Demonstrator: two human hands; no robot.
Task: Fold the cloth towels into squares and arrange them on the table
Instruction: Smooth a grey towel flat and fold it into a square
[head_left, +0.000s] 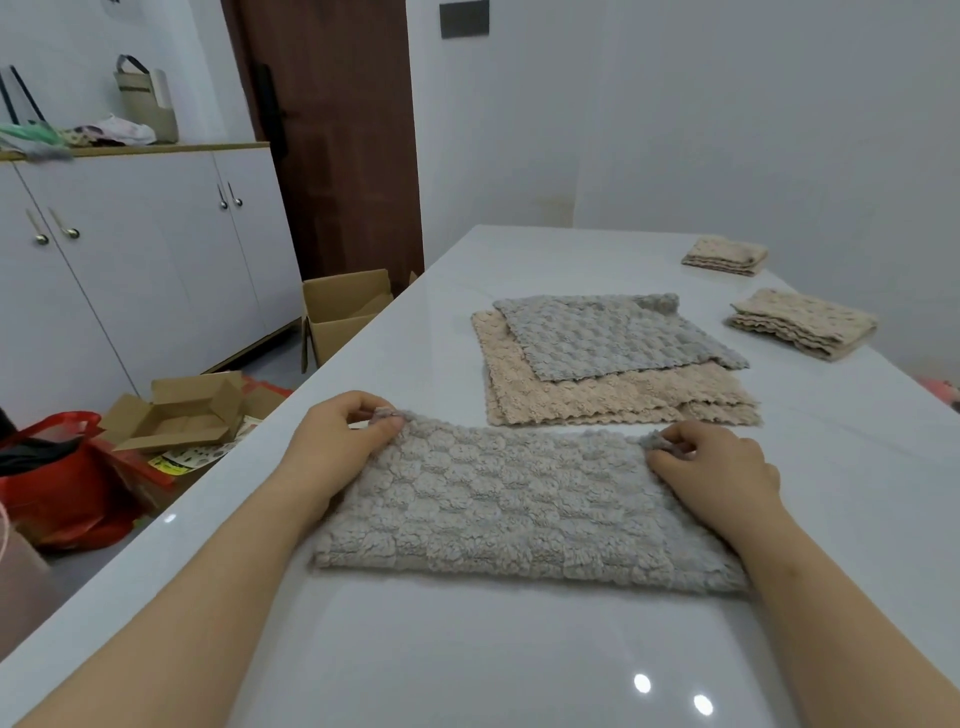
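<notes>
Here, mid-frame, the left hand and right hand each pinch a far corner of the grey fleece towel lying folded on the white table.

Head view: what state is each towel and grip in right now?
Near grey towel: folded in half, lying flat.
Left grip: pinching its far left corner.
Right grip: pinching its far right corner.
Far grey towel: unfolded, lying on beige towel.
Near beige stack: folded.
Far beige stack: folded.
</notes>
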